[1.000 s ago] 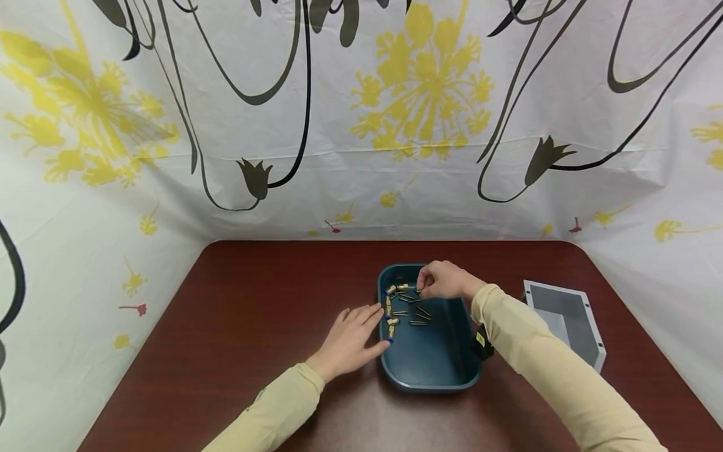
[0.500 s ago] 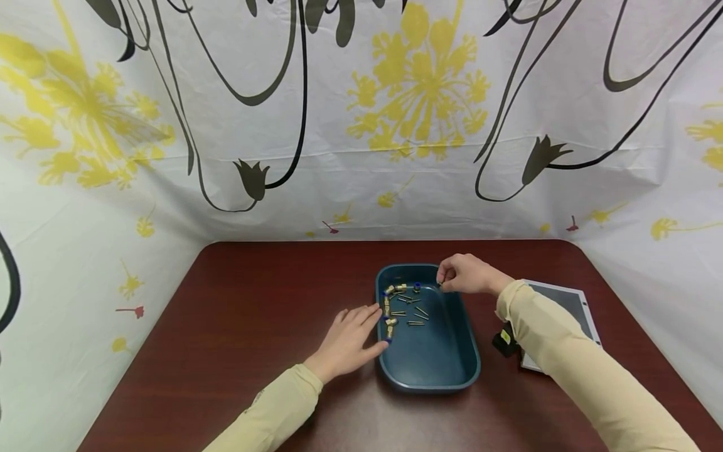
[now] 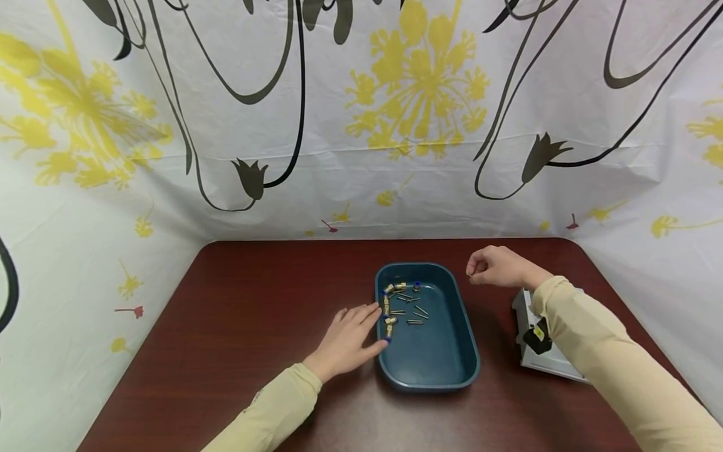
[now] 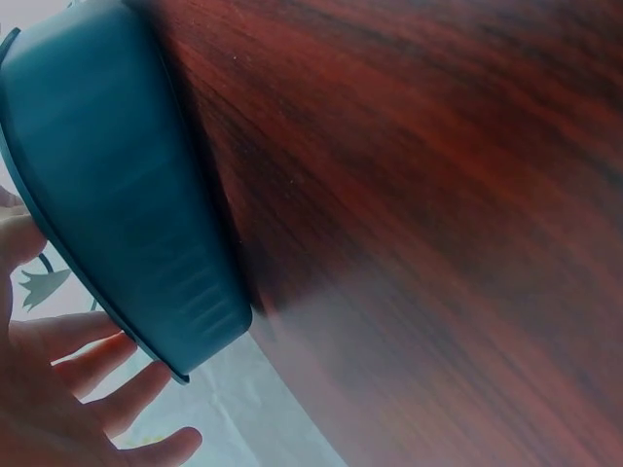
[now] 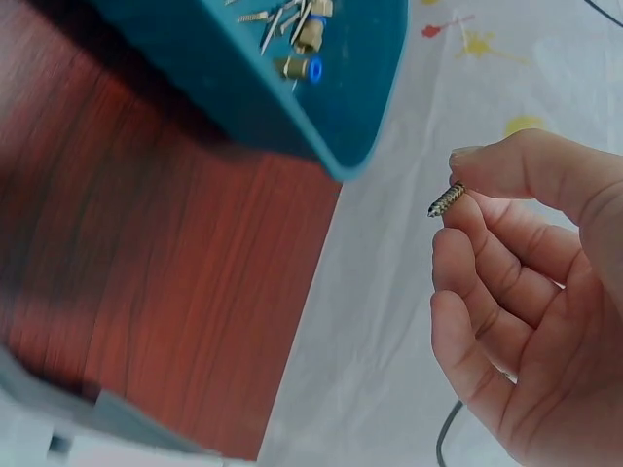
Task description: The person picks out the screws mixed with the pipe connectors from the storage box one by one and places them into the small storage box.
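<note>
Right wrist view: one screw [image 5: 447, 200], pinched in the right hand [image 5: 547, 302]; head view: screw hand just beyond the tray's [image 3: 435, 355] right rim, left hand [image 3: 348, 339], fingers extended, touching its left rim, other screws [image 3: 415, 322] and fittings [image 3: 389, 330] inside.

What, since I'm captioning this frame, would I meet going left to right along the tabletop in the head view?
Left hand → blue tray → right hand → gray box.
</note>
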`<state>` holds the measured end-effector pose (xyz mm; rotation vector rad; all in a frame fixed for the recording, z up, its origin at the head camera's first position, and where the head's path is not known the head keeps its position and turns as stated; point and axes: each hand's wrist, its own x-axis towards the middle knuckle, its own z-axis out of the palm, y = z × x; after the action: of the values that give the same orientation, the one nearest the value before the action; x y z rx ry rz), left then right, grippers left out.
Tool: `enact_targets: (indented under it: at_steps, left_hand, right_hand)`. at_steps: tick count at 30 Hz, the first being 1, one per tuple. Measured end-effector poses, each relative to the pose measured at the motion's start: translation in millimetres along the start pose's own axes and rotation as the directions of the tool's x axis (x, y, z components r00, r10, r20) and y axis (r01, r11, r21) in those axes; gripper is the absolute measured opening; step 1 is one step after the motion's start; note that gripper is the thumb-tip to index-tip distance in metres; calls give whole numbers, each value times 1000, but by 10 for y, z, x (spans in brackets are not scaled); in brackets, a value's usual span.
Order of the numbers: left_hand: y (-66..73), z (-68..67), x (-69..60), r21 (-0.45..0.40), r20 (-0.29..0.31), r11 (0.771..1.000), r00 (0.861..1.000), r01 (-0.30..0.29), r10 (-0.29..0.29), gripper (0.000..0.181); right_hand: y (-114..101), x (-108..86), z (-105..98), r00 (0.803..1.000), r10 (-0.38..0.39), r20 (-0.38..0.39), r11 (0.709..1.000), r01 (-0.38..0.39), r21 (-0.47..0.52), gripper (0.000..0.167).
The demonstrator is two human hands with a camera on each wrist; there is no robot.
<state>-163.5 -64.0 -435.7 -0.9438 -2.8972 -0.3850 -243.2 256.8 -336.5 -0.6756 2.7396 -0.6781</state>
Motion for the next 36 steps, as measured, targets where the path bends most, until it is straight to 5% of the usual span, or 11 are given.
enact_targets:
  at_steps: [36]
  left_hand:
    - [19, -34, 2, 21, 0, 1000, 1000, -9, 9, 63]
  right_hand:
    - [746, -694, -262, 992, 108, -67, 990, -114, -88, 5]
